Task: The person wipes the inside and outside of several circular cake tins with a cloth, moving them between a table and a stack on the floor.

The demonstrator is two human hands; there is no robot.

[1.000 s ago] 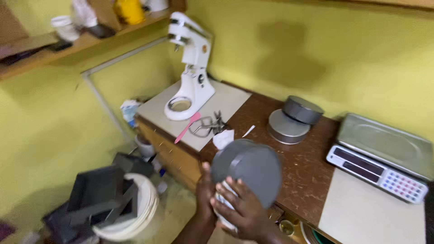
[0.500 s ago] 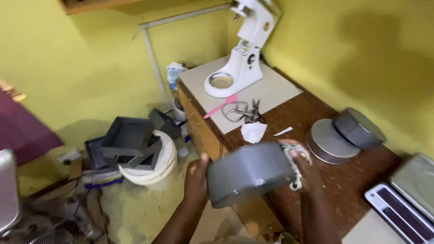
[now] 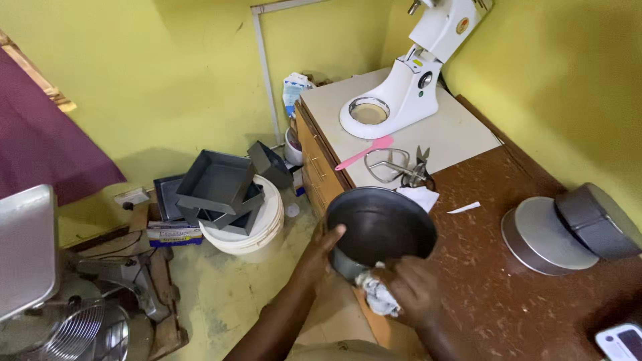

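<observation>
Tilted round pan (image 3: 381,226) mouth-up now, underside no longer showing, left hand (image 3: 326,246) clamped on its near rim, right hand (image 3: 409,291) just below pinching crumpled cloth (image 3: 376,296), over desk (image 3: 508,281) edge.

Left hand (image 3: 319,249) gripping, right hand (image 3: 411,291) clenched

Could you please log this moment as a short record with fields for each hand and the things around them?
left hand: grips the rim of the round dark pan, thumb inside
right hand: holds a crumpled cloth against the pan's near edge
pan: tilted, open side up, over the edge of the brown counter
counter: white stand mixer, pink spatula, whisk attachment, stacked round tins
floor: square tins on a white bucket
</observation>
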